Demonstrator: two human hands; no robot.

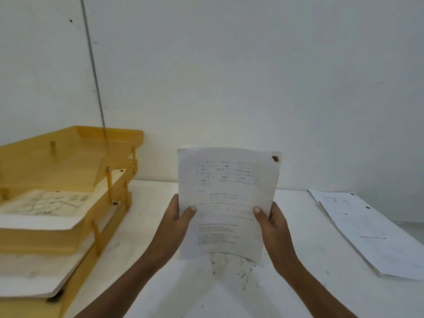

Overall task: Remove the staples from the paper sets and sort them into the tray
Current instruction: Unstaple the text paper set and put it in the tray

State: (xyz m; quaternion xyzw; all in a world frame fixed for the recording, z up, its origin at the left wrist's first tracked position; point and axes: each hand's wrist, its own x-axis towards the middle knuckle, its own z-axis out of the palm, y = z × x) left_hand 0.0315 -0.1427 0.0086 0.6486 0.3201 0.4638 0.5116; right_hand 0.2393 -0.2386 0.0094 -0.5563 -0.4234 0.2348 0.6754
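Inspection, I judge: white printed paper set [227,203] upright above the white table [149,226], my left hand [181,216] and right hand [274,222] gripping its side edges. Its dark corner mark [275,158] could be staple or tear; I should check it, then use the amber plastic tiered tray [114,136].

A white surface [160,226] meets a pale wall at twelve o'clock. At nine o'clock a yellow three-tier tray [46,239] stands on it, its near end cut off by the frame edge. At three o'clock a stack of printed sheets [371,235] lies flat, its edges slightly fanned. Toward six o'clock, small dark specks [238,269] are scattered over the bare top.
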